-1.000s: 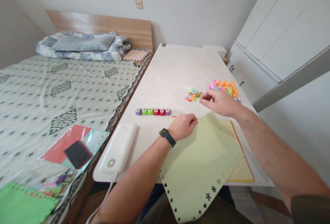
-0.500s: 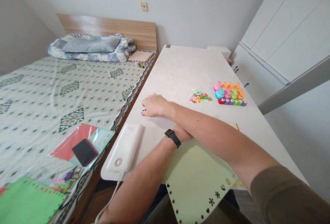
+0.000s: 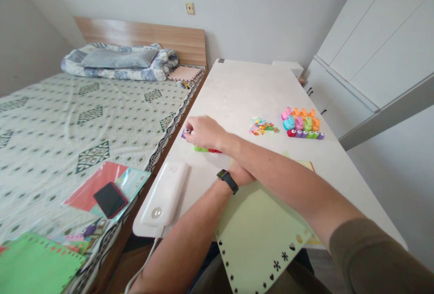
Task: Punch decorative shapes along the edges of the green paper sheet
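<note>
Watching remotely, with twelve straight ahead of the wearer, I see the right hand (image 3: 206, 132) at eleven o'clock, pinching a small purple punch (image 3: 184, 134) just beyond a row of green and red punches (image 3: 201, 148). That arm crosses over, probably because the left hand (image 3: 242, 175), at twelve, steadies the pale green sheet (image 3: 257, 221); its fingers are hidden, so I cannot tell their grip.

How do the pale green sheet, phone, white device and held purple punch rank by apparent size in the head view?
Largest to smallest:
Pale green sheet
White device
Phone
Purple punch, partly hidden
</note>
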`<control>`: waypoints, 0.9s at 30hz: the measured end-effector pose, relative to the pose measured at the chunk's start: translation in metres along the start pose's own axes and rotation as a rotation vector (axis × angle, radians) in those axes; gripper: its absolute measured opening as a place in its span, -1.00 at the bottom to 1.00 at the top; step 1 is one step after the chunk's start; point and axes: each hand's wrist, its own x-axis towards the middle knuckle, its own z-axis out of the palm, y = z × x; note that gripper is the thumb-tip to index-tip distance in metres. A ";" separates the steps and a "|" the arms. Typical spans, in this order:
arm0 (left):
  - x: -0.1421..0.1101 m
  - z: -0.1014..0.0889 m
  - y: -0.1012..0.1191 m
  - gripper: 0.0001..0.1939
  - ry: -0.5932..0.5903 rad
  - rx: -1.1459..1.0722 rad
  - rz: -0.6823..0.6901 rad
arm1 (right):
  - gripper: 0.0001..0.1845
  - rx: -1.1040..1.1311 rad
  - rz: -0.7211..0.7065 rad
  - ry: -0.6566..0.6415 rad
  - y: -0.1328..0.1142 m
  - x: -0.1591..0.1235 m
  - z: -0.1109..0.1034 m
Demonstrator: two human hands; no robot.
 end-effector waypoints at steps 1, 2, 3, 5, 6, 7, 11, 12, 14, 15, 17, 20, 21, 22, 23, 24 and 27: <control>0.001 0.001 0.001 -0.73 -0.004 0.005 0.009 | -0.79 0.067 0.009 0.061 0.002 -0.005 -0.011; 0.003 0.001 0.002 -0.74 -0.006 0.017 0.014 | -0.80 0.132 0.015 0.105 0.004 -0.012 -0.022; 0.003 0.000 0.004 -0.75 -0.009 0.037 0.016 | -0.79 0.195 0.026 0.137 0.008 -0.020 -0.034; 0.004 -0.002 0.007 -0.75 -0.016 0.099 0.005 | -0.78 0.321 0.073 0.189 0.018 -0.041 -0.057; 0.004 -0.003 0.009 -0.75 -0.026 0.142 -0.001 | -0.77 0.390 0.106 0.201 0.025 -0.054 -0.068; 0.004 -0.004 0.011 -0.75 -0.028 0.170 0.000 | -0.75 0.457 0.141 0.228 0.034 -0.069 -0.078; 0.004 -0.009 0.016 -0.75 -0.032 0.170 -0.016 | -0.68 0.660 0.315 0.368 0.078 -0.134 -0.106; 0.005 -0.009 0.016 -0.75 -0.040 0.163 -0.031 | -0.66 0.679 0.365 0.411 0.090 -0.151 -0.111; 0.006 -0.009 0.017 -0.76 -0.042 0.154 -0.048 | -0.61 0.707 0.444 0.463 0.113 -0.184 -0.117; 0.006 -0.009 0.017 -0.76 -0.040 0.153 -0.053 | -0.56 0.729 0.491 0.470 0.123 -0.199 -0.118; 0.007 -0.008 0.016 -0.76 -0.041 0.151 -0.064 | -0.49 0.779 0.575 0.453 0.139 -0.227 -0.118; 0.008 -0.007 0.015 -0.75 -0.042 0.134 -0.062 | -0.48 0.845 0.645 0.379 0.151 -0.256 -0.113; 0.008 -0.007 0.015 -0.75 -0.041 0.129 -0.064 | -0.48 0.869 0.653 0.358 0.152 -0.262 -0.111; 0.008 -0.007 0.014 -0.75 -0.044 0.125 -0.068 | -0.47 0.896 0.656 0.345 0.153 -0.266 -0.109; 0.009 -0.007 0.014 -0.75 -0.048 0.120 -0.072 | -0.46 0.922 0.655 0.336 0.153 -0.269 -0.107; 0.009 -0.006 0.014 -0.75 -0.050 0.115 -0.076 | -0.46 0.945 0.654 0.330 0.152 -0.271 -0.106; 0.009 -0.006 0.014 -0.73 -0.057 0.107 -0.084 | -0.48 0.980 0.641 0.336 0.150 -0.273 -0.103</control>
